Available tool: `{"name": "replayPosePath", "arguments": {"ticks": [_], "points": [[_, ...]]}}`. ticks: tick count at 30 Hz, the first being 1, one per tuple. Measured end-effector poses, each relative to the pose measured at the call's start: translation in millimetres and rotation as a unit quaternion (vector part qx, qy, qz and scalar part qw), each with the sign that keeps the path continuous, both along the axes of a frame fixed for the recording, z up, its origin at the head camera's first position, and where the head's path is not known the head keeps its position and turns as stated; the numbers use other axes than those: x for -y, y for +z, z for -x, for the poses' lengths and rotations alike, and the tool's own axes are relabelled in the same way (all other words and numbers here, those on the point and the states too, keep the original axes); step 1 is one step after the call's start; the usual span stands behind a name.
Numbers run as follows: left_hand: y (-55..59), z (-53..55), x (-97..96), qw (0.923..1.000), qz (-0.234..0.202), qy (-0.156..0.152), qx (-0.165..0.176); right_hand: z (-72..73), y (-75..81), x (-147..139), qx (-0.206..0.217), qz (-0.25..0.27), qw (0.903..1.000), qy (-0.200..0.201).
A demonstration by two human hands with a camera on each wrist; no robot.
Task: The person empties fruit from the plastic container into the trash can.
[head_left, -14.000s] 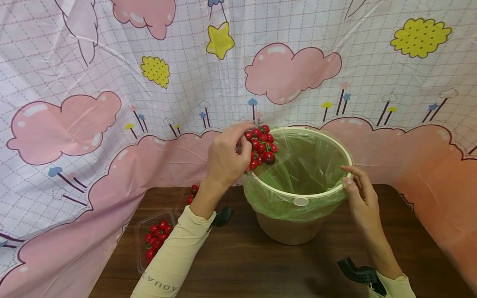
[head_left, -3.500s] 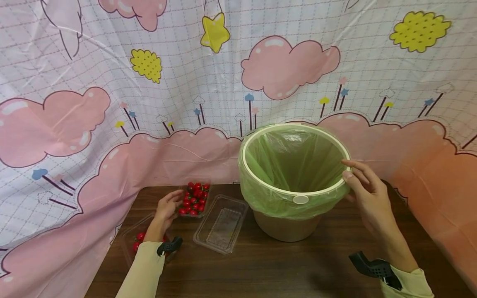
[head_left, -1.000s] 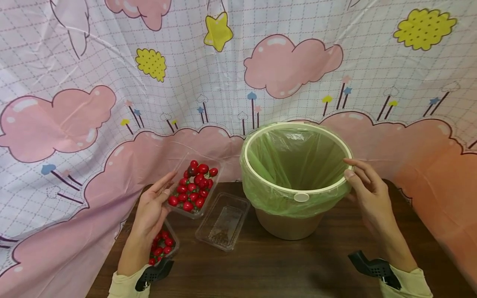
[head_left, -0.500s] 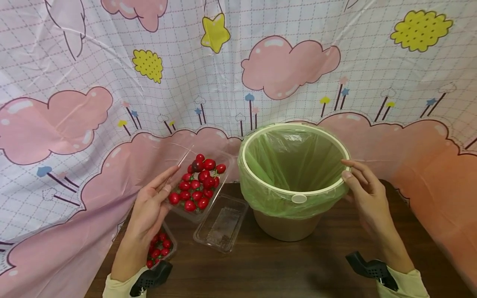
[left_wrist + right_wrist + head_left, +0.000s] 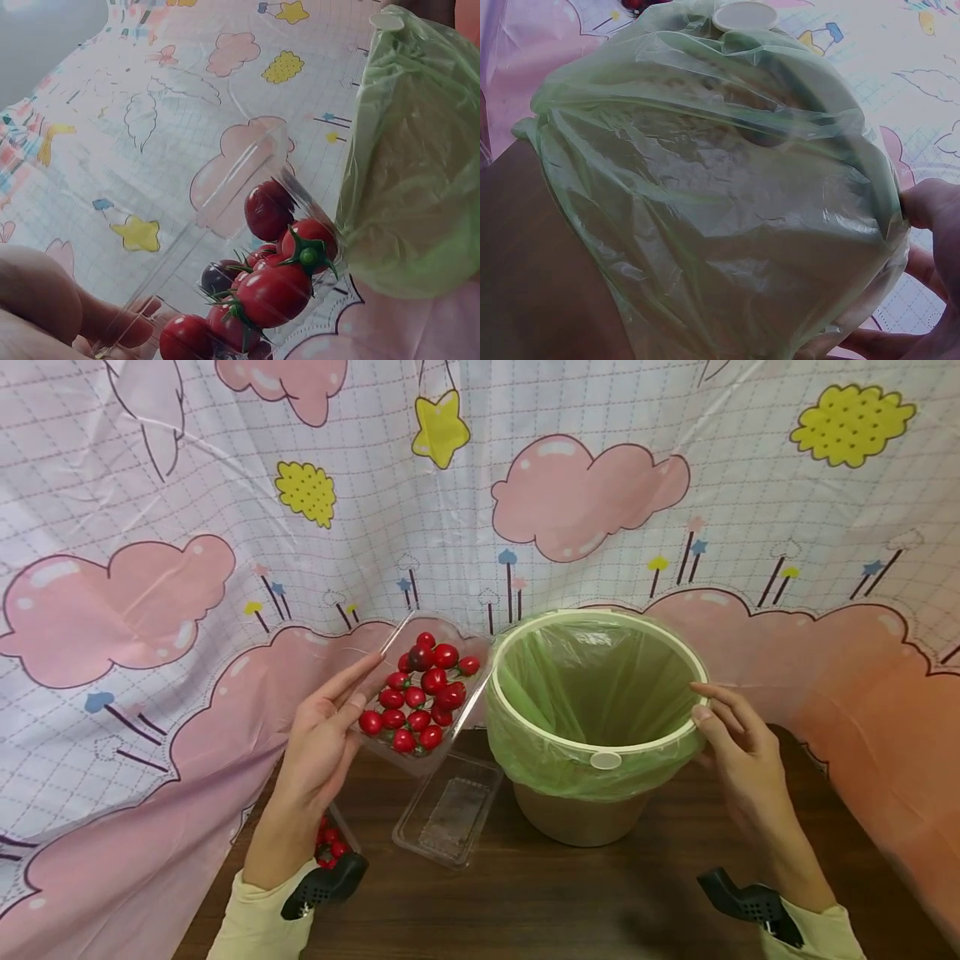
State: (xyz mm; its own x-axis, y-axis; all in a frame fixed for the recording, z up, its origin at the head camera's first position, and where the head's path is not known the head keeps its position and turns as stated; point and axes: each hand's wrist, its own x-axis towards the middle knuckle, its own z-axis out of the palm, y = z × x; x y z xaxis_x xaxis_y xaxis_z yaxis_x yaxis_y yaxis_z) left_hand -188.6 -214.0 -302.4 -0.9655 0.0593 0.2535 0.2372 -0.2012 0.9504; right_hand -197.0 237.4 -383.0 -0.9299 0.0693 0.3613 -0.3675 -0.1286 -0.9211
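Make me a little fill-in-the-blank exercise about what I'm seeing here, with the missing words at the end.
1. The fingers holding up the tray of tomatoes are the person's ____ ones.
2. The bag lining the bin is ____ in colour.
3. The clear container resting nearest the bin holds ____ tomatoes.
4. The big star on the backdrop is ____.

Missing words: left; green; no; yellow.

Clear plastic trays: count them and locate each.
3: the held tray in the left hand; the middle tray on the table, left of the bin; the third tray further left, partly hidden by the left arm. Another could be hidden there.
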Motion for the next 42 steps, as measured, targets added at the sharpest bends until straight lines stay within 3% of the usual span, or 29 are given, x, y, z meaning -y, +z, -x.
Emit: {"name": "replayPosePath", "arguments": {"ticks": [8, 17, 29, 38, 42], "points": [[10.7, 7.4, -17.5, 0.9999, 0.013, 0.009, -0.007, 0.4, -1.5, 1, 0.002, -0.010, 0.9999, -0.002], [19.3, 21.1, -41.1, 0.9991, 0.000, 0.007, -0.043, -0.6, -1.1, -1, -0.011, 0.003, 0.9999, 0.003], [26.5, 32.8, -75.6, 0.9962, 0.028, 0.019, -0.080, -1.1, -0.4, 0, -0.007, -0.003, 1.0000, -0.002], [21.7, 45.5, -102.3, 0.9895, 0.043, 0.017, -0.137, -1.5, -1.2, 1, -0.009, -0.005, 1.0000, 0.000], [19.2, 51.2, -114.8, 0.9884, 0.035, 0.017, -0.147, -1.7, -1.1, 1, -0.012, 0.002, 0.9999, 0.003]]}}
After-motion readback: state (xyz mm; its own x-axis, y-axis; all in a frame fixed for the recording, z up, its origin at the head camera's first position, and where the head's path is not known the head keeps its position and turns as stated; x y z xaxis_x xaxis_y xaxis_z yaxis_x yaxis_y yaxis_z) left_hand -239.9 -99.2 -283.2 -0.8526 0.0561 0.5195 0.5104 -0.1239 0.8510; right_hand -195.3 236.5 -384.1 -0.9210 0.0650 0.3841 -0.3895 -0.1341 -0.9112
